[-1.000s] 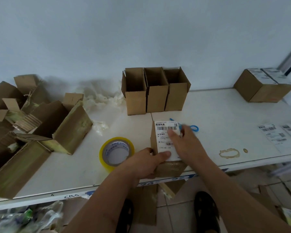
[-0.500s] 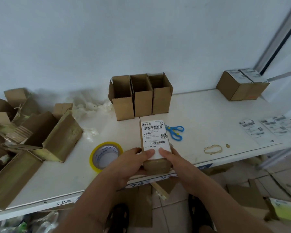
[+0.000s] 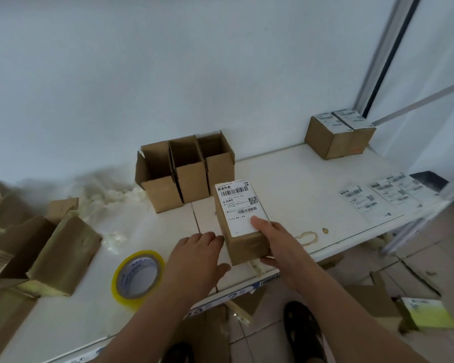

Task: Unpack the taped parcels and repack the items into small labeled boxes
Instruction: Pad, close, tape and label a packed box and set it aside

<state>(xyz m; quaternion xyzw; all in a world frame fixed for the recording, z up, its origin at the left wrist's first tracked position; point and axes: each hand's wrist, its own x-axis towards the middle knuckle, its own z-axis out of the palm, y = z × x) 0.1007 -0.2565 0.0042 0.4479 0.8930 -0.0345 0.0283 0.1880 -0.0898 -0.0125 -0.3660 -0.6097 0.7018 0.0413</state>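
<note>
Left hand (image 3: 197, 254) now off labeled box (image 3: 243, 222)

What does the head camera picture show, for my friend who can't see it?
A right hand grips a small labelled brown cardboard box at a white table's front edge; the open left hand hovers beside it. Nearby: yellow tape roll, three open boxes.

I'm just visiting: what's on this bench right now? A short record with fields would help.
Held item: labeled box, closed, shipping label on top
Right hand: grips the box's near end, thumb on the label
Left hand: open, beside the box, holding nothing
Empty boxes: three open boxes in a row by the wall
Finished stack: two labeled boxes at far right
Tape: yellow tape roll, left of the hands
Spare labels: lying flat at right
Opened parcels: at left
</note>
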